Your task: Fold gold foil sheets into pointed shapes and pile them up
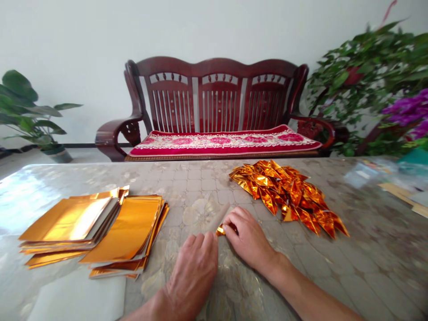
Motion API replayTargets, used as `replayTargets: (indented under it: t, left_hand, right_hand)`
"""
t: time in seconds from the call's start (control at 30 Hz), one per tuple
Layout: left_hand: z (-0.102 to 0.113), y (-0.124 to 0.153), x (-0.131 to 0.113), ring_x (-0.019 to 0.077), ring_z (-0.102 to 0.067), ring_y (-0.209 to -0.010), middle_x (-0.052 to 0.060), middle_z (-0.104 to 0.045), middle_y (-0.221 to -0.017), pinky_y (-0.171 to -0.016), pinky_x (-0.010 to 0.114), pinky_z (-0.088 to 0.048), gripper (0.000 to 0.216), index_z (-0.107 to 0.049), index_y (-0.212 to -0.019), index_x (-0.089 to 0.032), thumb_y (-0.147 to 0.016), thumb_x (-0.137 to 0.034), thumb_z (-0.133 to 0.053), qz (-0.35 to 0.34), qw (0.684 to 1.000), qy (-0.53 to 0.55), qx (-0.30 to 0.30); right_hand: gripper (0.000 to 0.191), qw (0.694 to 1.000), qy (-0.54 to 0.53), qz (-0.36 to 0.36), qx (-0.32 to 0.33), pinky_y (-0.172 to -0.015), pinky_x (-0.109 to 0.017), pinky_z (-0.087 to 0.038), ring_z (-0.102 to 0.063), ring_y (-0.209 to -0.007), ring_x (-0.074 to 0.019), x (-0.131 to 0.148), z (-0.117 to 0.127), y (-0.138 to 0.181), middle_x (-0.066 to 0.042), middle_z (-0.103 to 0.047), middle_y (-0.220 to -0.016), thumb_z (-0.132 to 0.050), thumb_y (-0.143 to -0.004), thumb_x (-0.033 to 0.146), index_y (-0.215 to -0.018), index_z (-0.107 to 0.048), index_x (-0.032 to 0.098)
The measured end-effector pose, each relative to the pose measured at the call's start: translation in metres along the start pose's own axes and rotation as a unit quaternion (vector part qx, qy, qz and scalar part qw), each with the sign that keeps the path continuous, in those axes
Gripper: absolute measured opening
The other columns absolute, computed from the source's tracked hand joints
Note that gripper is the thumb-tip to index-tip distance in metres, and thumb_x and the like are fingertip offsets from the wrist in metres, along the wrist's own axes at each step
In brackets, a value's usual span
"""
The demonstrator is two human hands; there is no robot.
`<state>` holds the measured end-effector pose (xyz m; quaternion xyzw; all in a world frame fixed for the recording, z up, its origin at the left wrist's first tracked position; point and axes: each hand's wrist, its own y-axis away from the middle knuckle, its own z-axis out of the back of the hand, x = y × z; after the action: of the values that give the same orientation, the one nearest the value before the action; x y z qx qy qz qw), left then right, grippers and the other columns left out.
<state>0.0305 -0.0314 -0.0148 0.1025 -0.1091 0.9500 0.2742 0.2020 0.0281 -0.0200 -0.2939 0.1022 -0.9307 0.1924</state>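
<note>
Between my two hands is a sheet of gold foil paper (221,230), partly folded, with its pale back showing as a narrow strip toward the far side. My left hand (197,269) is closed at the near left end of the paper, its fingertips hidden behind the knuckles. Thumb and curled fingers of my right hand (245,232) grip the gold part. To the left lie two stacks of flat gold foil sheets (133,227). Beyond my right hand spreads a pile of folded gold foil pieces (284,187) with pointed ends.
A patterned cover lies over the table (187,178). At its near left is a pale blank sheet (80,296); clear plastic packaging (363,174) and brown card (403,196) are at the right. Behind stand a wooden bench (219,67) and potted plants (20,107).
</note>
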Motion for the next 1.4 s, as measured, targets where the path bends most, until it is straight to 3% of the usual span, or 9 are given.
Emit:
replayTargets:
  t: [0.3,0.8,1.4]
  left_hand:
    - [0.0003,0.0008,-0.0031,0.02,-0.053,-0.072,0.002,-0.056,-0.081,-0.065,0.035,-0.042,0.013,-0.062,-0.09,-0.018,-0.082,-0.008,-0.059,-0.007,1.0,0.003,-0.011]
    - [0.0051,0.0004,-0.0021,0.0208,-0.052,-0.074,0.003,-0.056,-0.082,-0.066,0.036,-0.042,0.011,-0.059,-0.086,-0.019,-0.082,-0.008,-0.058,-0.02,1.0,0.006,0.003]
    - [0.0013,0.0064,-0.0002,0.0204,-0.055,-0.078,0.003,-0.058,-0.088,-0.071,0.035,-0.046,0.023,-0.062,-0.105,-0.018,-0.085,-0.009,-0.057,-0.003,1.0,0.013,0.005]
  right_hand:
    - [0.017,0.999,0.044,-0.015,0.001,-0.075,-0.028,-0.039,-0.053,-0.082,-0.0172,0.0028,-0.002,-0.0019,-0.001,-0.057,-0.085,-0.058,-0.085,0.01,-0.072,-0.054,0.021]
    - [0.015,0.997,0.071,-0.018,0.001,-0.073,-0.029,-0.039,-0.053,-0.081,-0.0169,0.0042,-0.0045,-0.004,-0.002,-0.055,-0.085,-0.057,-0.083,0.011,-0.073,-0.052,0.021]
    - [0.014,0.999,0.042,-0.015,0.009,-0.077,-0.031,-0.035,-0.052,-0.087,-0.0188,0.0056,-0.0025,-0.0014,-0.001,-0.058,-0.091,-0.055,-0.084,0.007,-0.085,-0.054,0.022]
